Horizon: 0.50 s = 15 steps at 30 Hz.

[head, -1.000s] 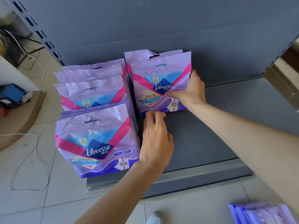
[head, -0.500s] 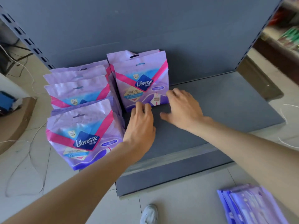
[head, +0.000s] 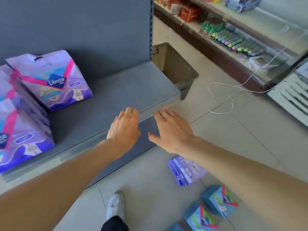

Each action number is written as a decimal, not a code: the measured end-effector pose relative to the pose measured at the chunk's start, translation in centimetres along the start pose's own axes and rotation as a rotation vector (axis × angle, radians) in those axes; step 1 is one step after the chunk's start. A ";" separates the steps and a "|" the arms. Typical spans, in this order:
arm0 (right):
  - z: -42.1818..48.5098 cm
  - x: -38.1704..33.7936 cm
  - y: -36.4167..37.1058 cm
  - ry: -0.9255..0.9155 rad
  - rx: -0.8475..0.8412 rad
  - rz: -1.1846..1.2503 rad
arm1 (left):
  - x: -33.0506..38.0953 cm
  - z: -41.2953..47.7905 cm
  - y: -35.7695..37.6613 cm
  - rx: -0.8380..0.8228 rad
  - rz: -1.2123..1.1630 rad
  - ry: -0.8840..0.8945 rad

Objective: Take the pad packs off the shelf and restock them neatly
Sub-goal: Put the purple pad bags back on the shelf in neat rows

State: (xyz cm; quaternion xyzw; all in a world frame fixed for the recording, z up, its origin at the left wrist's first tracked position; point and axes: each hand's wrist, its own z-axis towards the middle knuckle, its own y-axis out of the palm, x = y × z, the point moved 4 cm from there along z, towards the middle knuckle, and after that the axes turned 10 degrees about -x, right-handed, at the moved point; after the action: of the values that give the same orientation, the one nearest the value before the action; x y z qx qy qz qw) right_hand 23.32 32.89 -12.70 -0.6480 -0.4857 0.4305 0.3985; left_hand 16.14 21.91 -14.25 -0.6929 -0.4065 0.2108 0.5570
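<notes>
Pulled back off pad packs (head: 50, 80) to shelf (head: 133, 87) front edge, left hand (head: 124, 129) and right hand (head: 171, 130), fingers slack, holding nothing

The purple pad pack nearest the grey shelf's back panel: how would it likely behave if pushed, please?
The purple plastic pad pack probably feels light and squashy: its film looks creased. With a wide base tapering to a thin top, it likely slides on the grey shelf rather than tipping.
</notes>
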 end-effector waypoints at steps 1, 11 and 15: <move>-1.3 2.0 0.7 0.043 0.003 0.029 | 2.0 0.5 0.8 -0.006 -0.003 0.011; -6.4 18.1 15.3 0.687 -0.064 0.722 | 15.7 8.5 15.2 -0.380 -0.280 0.004; -6.5 21.2 23.0 0.969 -0.006 0.978 | 17.5 12.1 22.4 -0.574 -0.391 -0.064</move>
State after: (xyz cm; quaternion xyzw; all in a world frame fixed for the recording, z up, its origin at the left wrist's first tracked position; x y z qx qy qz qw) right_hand 39.40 48.04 -35.83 -0.9132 0.0945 0.2212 0.3288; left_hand 24.68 42.02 -36.06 -0.7233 -0.5916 -0.0012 0.3562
